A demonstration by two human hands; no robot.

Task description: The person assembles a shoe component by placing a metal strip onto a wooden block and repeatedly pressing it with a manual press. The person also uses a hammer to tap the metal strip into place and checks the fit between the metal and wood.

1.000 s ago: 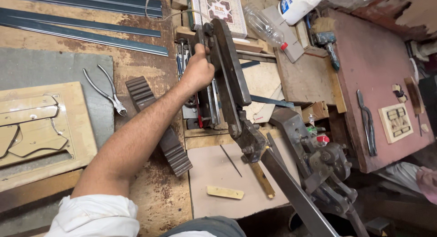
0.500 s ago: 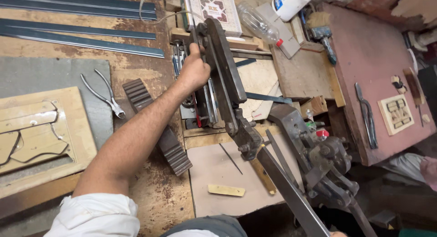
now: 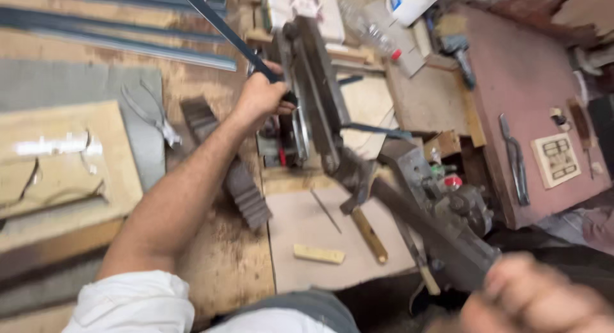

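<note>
**Q:** So what's being gripped, and where is everything sitting around that lever cutter (image 3: 320, 109)?

**A:** Biggest first: the wooden workbench (image 3: 224, 269) is spread under the cutter. A long dark metal strip (image 3: 220, 26) is fed in from the cutter's upper left, and the left hand (image 3: 259, 97) is wrapped tight around it, right against the cutter's left side. The cutter's long handle (image 3: 416, 218) is run down to its lower right, where the right hand (image 3: 531, 298) is closed over the end; it's blurred, so finger detail can't be made out. A ridged black block (image 3: 240, 182) is laid left of the cutter, pliers (image 3: 153, 115) further left.

**Q:** Anything small?

**A:** A pale wood offcut (image 3: 318, 253) is left below the cutter.
</note>
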